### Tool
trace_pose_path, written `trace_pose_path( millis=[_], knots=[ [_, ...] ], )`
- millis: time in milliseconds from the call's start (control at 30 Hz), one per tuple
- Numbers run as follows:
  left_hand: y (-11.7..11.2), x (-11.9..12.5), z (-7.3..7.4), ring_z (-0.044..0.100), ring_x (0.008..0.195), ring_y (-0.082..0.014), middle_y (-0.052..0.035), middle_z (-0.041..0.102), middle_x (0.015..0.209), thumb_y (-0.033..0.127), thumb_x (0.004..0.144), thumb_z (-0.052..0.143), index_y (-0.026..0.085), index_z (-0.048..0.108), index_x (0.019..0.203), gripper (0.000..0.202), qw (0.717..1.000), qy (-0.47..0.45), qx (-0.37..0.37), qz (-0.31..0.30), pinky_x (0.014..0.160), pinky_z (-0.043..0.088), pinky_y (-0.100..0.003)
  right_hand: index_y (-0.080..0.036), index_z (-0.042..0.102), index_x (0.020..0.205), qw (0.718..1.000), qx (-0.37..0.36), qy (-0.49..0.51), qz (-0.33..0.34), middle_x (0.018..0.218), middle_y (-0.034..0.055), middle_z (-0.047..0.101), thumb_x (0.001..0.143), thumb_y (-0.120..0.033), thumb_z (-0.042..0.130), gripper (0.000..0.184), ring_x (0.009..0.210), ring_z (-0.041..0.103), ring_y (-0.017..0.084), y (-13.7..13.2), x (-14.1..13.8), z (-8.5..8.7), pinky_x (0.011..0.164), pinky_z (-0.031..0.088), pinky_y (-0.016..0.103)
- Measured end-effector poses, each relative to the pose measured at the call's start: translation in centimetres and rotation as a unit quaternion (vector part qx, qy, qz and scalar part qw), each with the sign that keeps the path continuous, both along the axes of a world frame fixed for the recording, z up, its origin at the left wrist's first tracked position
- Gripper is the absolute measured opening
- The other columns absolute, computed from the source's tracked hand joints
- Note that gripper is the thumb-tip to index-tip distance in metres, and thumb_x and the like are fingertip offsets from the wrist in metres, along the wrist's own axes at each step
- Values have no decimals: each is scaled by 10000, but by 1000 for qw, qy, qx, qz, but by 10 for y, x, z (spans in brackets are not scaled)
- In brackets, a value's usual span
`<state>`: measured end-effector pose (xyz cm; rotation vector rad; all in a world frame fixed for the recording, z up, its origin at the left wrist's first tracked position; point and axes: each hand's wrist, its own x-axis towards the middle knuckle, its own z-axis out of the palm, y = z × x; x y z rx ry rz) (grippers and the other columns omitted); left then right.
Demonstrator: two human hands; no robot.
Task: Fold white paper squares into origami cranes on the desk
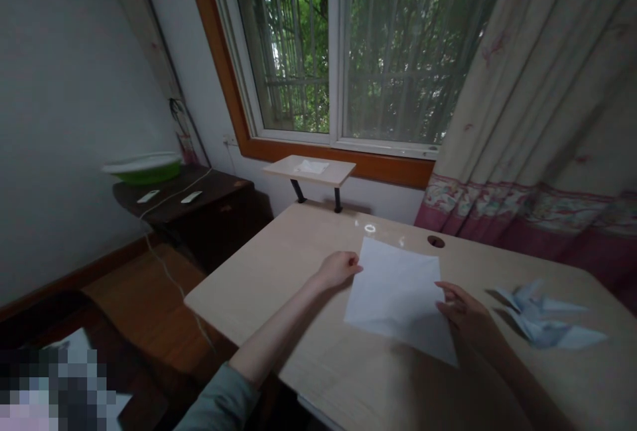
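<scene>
"White sheet of paper (395, 295): held how?"

"Pinched at left edge by left hand (339, 268), fingers curled nearly closed. Touched at right edge by right hand (458, 309), thumb and forefinger slightly parted; grip unclear."

"Hidden?"

"Finger undersides. Over the desk (279, 252), but can't tell whether lying fully flat."

"Containers?"

"Green basin (154, 171), contents impossible to make out."

A muted grey-green sleeve (221, 398) is covering the arm well behind the left hand (341, 268), its plain edge circling the limb and soft creases crossing the cloth. Between that edge and the left hand, a slim left forearm (286, 325) is showing bare, tapering toward the wrist. The right hand (455, 308) is also showing bare, with slender fingers; behind it, the right forearm (502, 358) is lying in shadow, its outline blurring.
</scene>
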<state>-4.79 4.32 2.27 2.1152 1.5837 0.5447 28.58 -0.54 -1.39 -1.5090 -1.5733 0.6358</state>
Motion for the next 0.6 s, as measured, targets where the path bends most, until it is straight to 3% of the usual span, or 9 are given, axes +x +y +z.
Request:
trace_pose_path(
  millis=[200,267,367,467,600],
  knots=[
    [-4,17,-5,674,855,-247,-58,727,914,329,842,691,205,636,1116,306,1000,11,17,-17,783,480,-309,-233,670,1091,993,-83,-76,41,663,4,689,686,-433,582,461,585,669,250,-7,16,-2,605,516,372],
    [-6,21,-2,644,1027,-290,-115,707,1076,355,888,644,184,574,1256,412,999,8,44,-9,915,465,-378,-209,676,1077,990,-52,-129,7,676,32,680,749,-449,547,427,620,664,268,-4,15,-4,633,527,408],
    [-10,27,0,516,1267,-300,-145,589,1346,347,932,578,180,532,1337,441,994,-13,104,-12,1083,380,-433,-222,688,1015,982,80,-169,-24,892,100,710,835,-428,517,322,853,679,291,-3,7,-11,809,541,471],
    [-15,29,-6,547,1246,-258,-102,616,1332,322,946,554,227,576,1316,382,988,-58,124,-67,1099,398,-426,-254,680,1084,969,162,-186,-6,1123,104,697,916,-350,482,276,1081,641,278,-8,-2,-18,968,502,510],
    [-22,28,-25,533,1309,-218,-62,595,1397,320,980,518,278,568,1363,389,979,-75,120,-147,1139,388,-395,-266,675,1197,956,153,-235,88,1280,77,673,947,-288,485,315,1208,608,255,-20,-9,-26,1057,470,497]
  ],
)
